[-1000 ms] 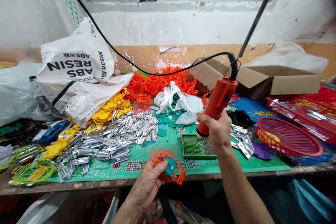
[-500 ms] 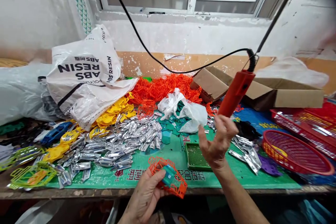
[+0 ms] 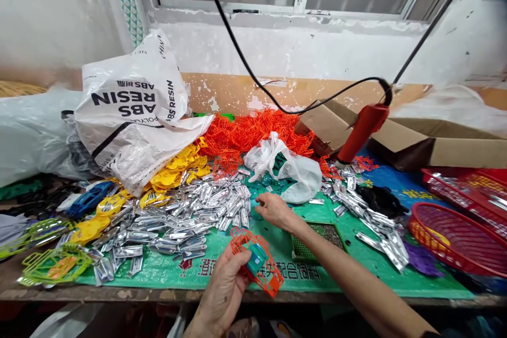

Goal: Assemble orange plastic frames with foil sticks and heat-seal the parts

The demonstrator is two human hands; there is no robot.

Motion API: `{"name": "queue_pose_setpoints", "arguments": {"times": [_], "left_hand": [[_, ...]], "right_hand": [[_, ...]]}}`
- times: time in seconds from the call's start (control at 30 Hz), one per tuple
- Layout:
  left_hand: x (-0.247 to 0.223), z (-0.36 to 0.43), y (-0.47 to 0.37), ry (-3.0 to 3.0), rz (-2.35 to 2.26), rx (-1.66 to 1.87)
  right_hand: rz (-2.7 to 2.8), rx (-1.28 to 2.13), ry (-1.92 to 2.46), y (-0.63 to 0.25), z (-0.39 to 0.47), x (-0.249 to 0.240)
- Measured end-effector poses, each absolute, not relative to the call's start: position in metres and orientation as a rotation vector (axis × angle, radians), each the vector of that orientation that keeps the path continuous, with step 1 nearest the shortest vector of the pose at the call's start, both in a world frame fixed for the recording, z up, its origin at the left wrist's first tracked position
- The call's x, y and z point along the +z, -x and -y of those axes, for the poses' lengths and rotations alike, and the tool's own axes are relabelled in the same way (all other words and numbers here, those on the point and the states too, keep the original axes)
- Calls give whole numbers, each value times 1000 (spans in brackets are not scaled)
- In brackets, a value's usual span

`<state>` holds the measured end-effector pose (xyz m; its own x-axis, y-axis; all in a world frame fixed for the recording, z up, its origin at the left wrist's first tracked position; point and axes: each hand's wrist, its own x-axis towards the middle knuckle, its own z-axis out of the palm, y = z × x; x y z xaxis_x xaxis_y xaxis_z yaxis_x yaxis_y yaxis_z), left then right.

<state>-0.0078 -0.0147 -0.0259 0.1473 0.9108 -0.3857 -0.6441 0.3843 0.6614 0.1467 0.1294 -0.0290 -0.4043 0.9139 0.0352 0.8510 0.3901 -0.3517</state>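
Note:
My left hand (image 3: pixel 227 280) is closed on an orange plastic frame (image 3: pixel 273 282) near the table's front edge. The thumb presses a teal plastic part (image 3: pixel 257 257) that sits inside this frame. Farther back, my right hand (image 3: pixel 275 210) has its fingers bent down and drawn together over a clear teal plastic piece (image 3: pixel 255 212), beside the pile of silvery parts (image 3: pixel 186 216). The palm side of that hand is hidden. A red power screwdriver (image 3: pixel 362 132) hangs on its cable to the right, apart from both hands.
A green tray of small dark bits (image 3: pixel 325 235) lies under my right forearm. Behind are a white plastic bag (image 3: pixel 303 171), orange frames (image 3: pixel 253 134) and a cardboard box (image 3: pixel 328 124). Yellow parts (image 3: pixel 176 169) lie left; a red basket (image 3: pixel 455 243) stands right.
My right hand has let go of the red screwdriver, which now hangs farther back. The hand has moved left and down to the teal pieces. My left hand still holds the orange frame.

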Motion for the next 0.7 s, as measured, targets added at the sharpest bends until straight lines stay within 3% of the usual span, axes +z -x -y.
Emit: {"name": "queue_pose_setpoints", "arguments": {"times": [0.7], "left_hand": [[-31,11,9,-287,-870,1193]], "right_hand": [[2980,86,1366,-121,-156,-21]]}}
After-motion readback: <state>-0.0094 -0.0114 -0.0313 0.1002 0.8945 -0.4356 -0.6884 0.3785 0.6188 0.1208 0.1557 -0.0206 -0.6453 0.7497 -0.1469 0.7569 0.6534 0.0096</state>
